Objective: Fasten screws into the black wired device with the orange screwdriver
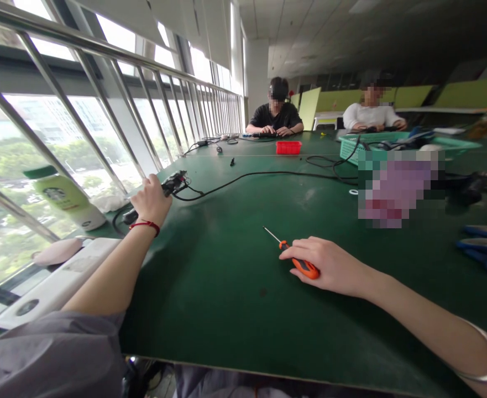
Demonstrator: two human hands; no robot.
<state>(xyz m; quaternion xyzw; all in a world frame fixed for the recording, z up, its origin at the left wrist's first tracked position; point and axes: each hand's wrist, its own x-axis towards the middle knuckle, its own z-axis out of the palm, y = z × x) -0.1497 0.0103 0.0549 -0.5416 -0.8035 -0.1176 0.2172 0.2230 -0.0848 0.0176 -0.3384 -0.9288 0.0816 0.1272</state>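
Observation:
My left hand (151,200) is wrapped round a black corded device (174,183) near the left edge of the table. Thin wires, one of them red, show at the device's far end; the palm hides its middle, so its exact kind is unclear. On the right, my right hand (330,262) has its fingers closed over the handle of an orange and black screwdriver (306,268). The screwdriver's thin metal shaft points away and to the left, low over the green table (226,282). A black cable (251,173) runs across the table beyond both hands.
A red basket (288,147) and a green basket (351,150) of cables stand farther back. Blue-handled tools (486,243) lie right. Beside the railing is a green-capped bottle (67,199). Two people (274,113) sit at the far end. A pixelated purple item (401,188) lies right.

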